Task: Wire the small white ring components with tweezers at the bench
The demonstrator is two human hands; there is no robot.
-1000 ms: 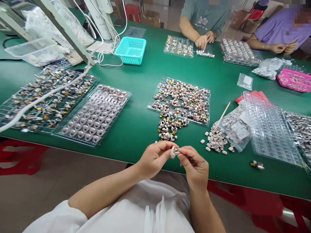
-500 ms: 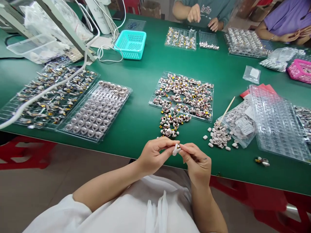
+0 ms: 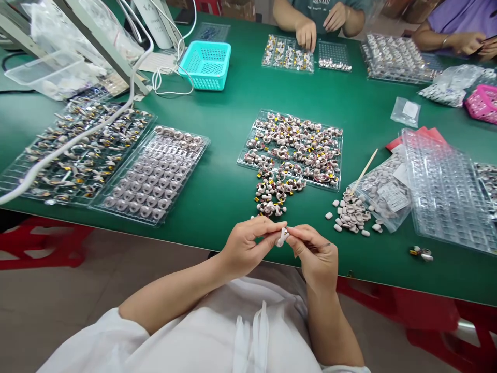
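Observation:
My left hand (image 3: 246, 246) pinches a small white curved part (image 3: 281, 238), which looks like an earphone housing, just over the table's front edge. From the other side, the fingertips of my right hand (image 3: 315, 256) grip the same part. A thin dark item, too small to name, shows by the right fingers. Beyond my hands lies a loose heap of similar parts (image 3: 271, 199) with yellow bits. It runs up to a clear tray (image 3: 241, 159) full of such parts. To the right is a pile of small pale caps (image 3: 351, 212) beside a clear bag (image 3: 388, 199).
At left stand a tray of round pieces (image 3: 145, 178) and a tray of wired parts (image 3: 77, 155), crossed by a white hose (image 3: 77, 135). A turquoise basket (image 3: 205, 65) sits farther back. Clear trays (image 3: 446, 191) lie at right. A co-worker's hand (image 3: 306, 35) is over a far tray.
My hands keep hold of the part, which has turned slightly between the fingers. Across the table, a co-worker's hand has lowered to a tray. The view has shifted slightly.

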